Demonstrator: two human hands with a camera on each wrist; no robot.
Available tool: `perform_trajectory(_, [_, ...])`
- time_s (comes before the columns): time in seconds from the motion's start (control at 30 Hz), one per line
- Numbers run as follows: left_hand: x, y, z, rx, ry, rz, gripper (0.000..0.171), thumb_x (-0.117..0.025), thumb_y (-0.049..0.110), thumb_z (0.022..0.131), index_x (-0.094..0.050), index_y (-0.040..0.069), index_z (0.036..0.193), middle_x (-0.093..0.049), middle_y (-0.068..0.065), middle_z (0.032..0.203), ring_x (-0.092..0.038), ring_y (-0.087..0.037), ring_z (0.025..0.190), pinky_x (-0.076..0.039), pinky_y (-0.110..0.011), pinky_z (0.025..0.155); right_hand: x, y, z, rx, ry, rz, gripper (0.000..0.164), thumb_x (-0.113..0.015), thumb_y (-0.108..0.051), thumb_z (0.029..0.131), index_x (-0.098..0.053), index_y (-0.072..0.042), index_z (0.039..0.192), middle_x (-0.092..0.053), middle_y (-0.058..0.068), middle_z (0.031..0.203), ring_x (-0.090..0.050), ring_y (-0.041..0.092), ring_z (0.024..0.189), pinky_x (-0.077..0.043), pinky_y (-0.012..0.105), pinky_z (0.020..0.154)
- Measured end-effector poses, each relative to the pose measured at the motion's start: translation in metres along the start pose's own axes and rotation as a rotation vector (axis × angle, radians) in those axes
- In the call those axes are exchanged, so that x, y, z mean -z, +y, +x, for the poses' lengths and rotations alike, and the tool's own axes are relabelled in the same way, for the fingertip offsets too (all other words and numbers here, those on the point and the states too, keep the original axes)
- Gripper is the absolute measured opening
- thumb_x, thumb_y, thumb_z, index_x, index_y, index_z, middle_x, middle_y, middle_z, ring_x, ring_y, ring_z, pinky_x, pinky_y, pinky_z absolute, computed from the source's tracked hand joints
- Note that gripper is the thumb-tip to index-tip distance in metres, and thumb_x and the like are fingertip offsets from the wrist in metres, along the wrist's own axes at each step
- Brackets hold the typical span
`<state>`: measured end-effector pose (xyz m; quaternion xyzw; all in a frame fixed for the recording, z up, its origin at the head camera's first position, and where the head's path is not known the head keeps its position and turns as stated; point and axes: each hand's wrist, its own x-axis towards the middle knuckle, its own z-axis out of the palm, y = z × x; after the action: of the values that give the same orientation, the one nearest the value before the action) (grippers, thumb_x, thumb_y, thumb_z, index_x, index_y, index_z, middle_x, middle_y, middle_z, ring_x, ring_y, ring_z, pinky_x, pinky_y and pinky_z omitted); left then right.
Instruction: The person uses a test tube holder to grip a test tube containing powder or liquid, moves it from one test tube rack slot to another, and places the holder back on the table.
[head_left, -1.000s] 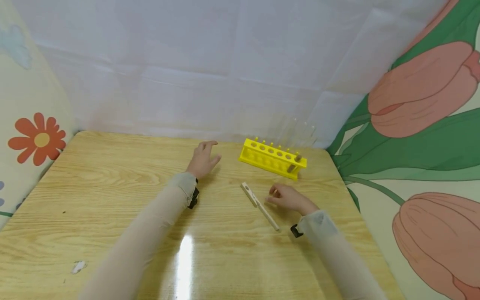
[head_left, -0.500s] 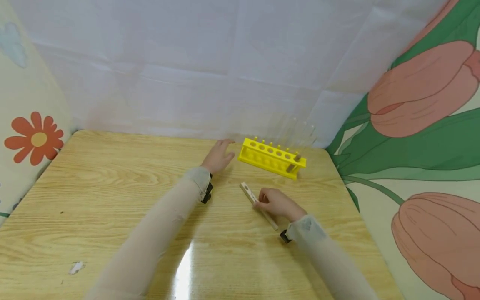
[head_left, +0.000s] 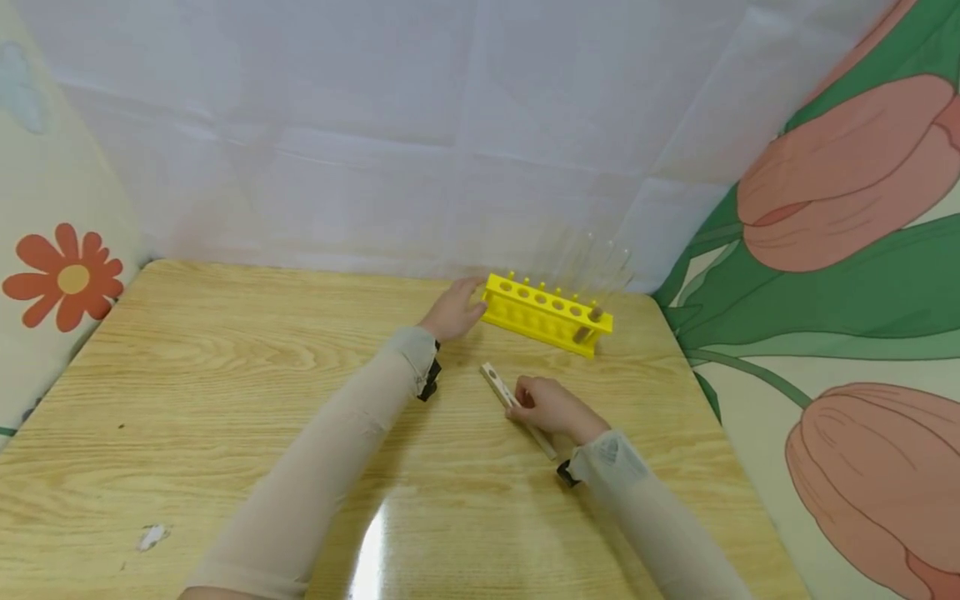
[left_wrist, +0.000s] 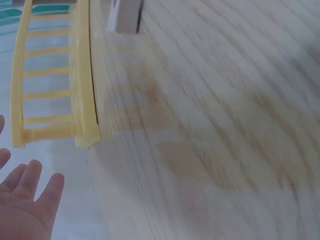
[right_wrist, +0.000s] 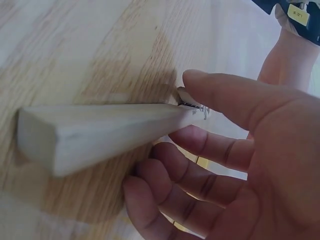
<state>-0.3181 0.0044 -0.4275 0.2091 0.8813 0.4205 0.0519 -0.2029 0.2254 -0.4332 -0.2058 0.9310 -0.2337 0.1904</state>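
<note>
My right hand (head_left: 558,408) is at the middle of a wooden test tube holder (head_left: 495,382) lying on the table. In the right wrist view its thumb and curled index finger pinch the holder (right_wrist: 100,132) from both sides, near the metal spring. My left hand (head_left: 453,311) reaches to the left end of a yellow test tube rack (head_left: 536,329). Seen from the left wrist, the fingers (left_wrist: 50,192) are spread and relaxed, just short of the rack's end (left_wrist: 87,135). A tube with brown contents (head_left: 582,333) stands in the rack's rightmost hole.
Several clear glass tubes (head_left: 585,258) rise behind the rack's right half. A white cloth (head_left: 337,167) hangs along the table's back edge, and a flower-patterned panel (head_left: 847,358) borders the right side. A white worn spot (head_left: 153,537) marks the wooden tabletop at front left.
My left hand has moved right, up to the rack's left end. My right hand has moved left onto the wooden holder and pinches it. Rack and holder keep their places.
</note>
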Motion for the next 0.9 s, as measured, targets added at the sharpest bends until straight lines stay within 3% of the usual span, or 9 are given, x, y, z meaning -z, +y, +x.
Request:
perform_trajectory(0.2, [-0.004,0.005,0.003,0.053,0.009,-0.142,0.059,-0.047,0.019,0.109,-0.023,0.003,0.160,-0.026,-0.016,0.164,-0.038,-0.033,0.144,-0.036,-0.045,0.117,0.001,-0.001,0.001,-0.005,-0.011,0.008,0.021,-0.072,-0.023,0.096,-0.057,-0.010,0.088,-0.057,-0.001,0.075,-0.051,0.011,0.064,-0.046,0.026,0.056])
perform_trajectory(0.33, [-0.010,0.005,0.007,0.077,0.017,-0.208,0.059,-0.046,0.017,0.109,-0.021,0.001,0.159,-0.029,-0.020,0.162,-0.039,-0.036,0.144,-0.036,-0.045,0.117,0.000,0.000,0.001,-0.006,-0.011,0.020,0.021,-0.072,-0.023,0.096,-0.056,-0.011,0.088,-0.056,-0.001,0.074,-0.051,0.012,0.063,-0.046,0.026,0.056])
perform_trajectory(0.6, [-0.021,-0.006,0.015,0.138,-0.036,-0.204,0.062,-0.042,0.023,0.109,-0.014,0.002,0.161,-0.027,-0.020,0.163,-0.029,-0.032,0.150,-0.025,-0.043,0.122,-0.002,0.004,-0.001,0.003,-0.004,0.042,0.021,-0.072,-0.023,0.096,-0.056,-0.011,0.088,-0.055,-0.002,0.074,-0.050,0.011,0.064,-0.045,0.026,0.057])
perform_trajectory(0.73, [-0.025,-0.016,0.018,0.118,-0.068,-0.199,0.063,-0.041,0.023,0.110,-0.012,-0.001,0.160,-0.024,-0.021,0.164,-0.025,-0.032,0.151,-0.020,-0.043,0.124,-0.002,0.005,-0.002,0.005,-0.002,0.059,0.021,-0.071,-0.023,0.096,-0.056,-0.011,0.088,-0.055,-0.002,0.074,-0.050,0.011,0.064,-0.045,0.026,0.057])
perform_trajectory(0.9, [-0.030,-0.024,0.022,0.082,-0.076,-0.187,0.058,-0.040,0.021,0.110,-0.019,-0.004,0.158,-0.027,-0.023,0.162,-0.027,-0.034,0.150,-0.023,-0.044,0.123,-0.002,0.006,-0.003,0.000,-0.003,0.075,0.020,-0.071,-0.021,0.096,-0.056,-0.010,0.089,-0.056,-0.001,0.075,-0.050,0.011,0.064,-0.045,0.025,0.056])
